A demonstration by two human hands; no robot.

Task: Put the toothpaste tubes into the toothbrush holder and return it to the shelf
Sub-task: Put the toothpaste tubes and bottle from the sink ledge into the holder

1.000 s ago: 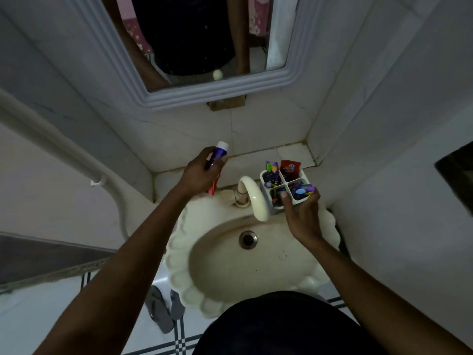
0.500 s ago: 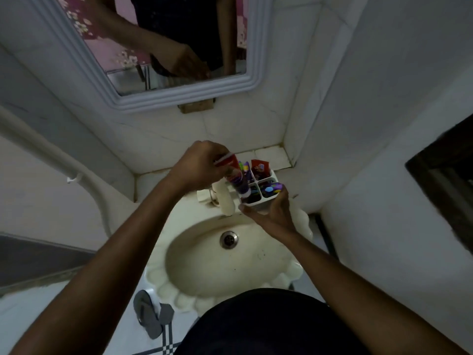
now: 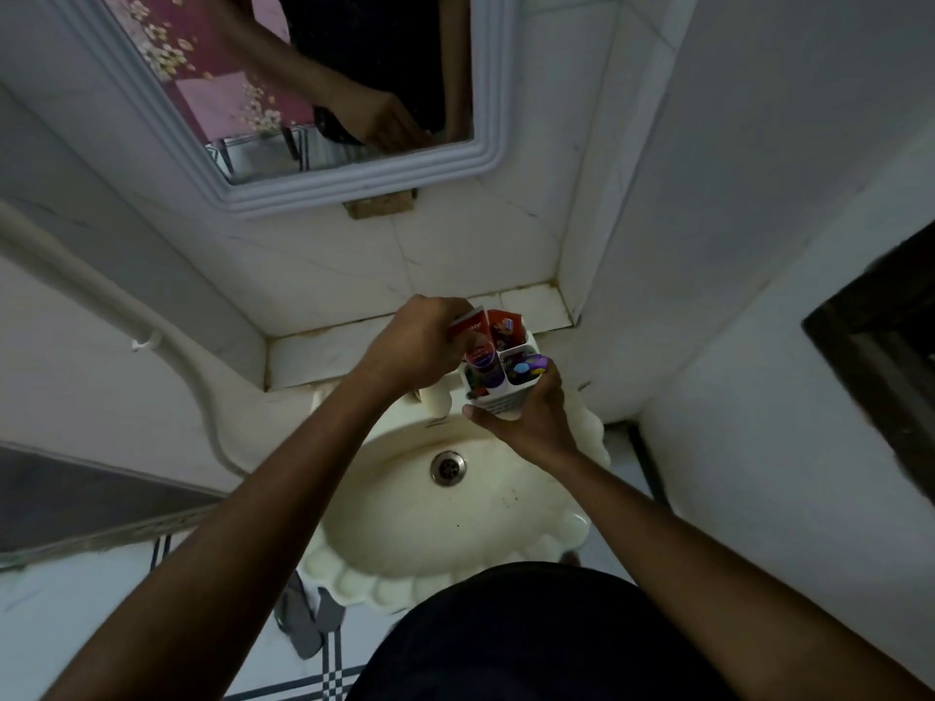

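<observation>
A white toothbrush holder (image 3: 506, 397) with four compartments hangs over the back of the sink, gripped from below and the right by my right hand (image 3: 531, 422). My left hand (image 3: 415, 346) holds a red and purple toothpaste tube (image 3: 478, 349) by its flat end, cap down inside the holder's left compartment. Another red tube (image 3: 506, 328) stands in the far compartment. Purple and blue toothbrush heads (image 3: 526, 365) fill the right compartment.
The cream scalloped sink (image 3: 455, 559) with its drain (image 3: 448, 467) lies below my hands, the tap partly hidden. A tiled shelf (image 3: 324, 354) runs along the wall behind, a framed mirror (image 3: 303, 83) above it. A pipe (image 3: 152, 326) runs down the left wall. Slippers (image 3: 303, 619) lie on the floor.
My left hand carried the tube from the shelf side over to the holder and lowered it cap-first into a compartment. My right hand lifted the holder slightly toward the wall.
</observation>
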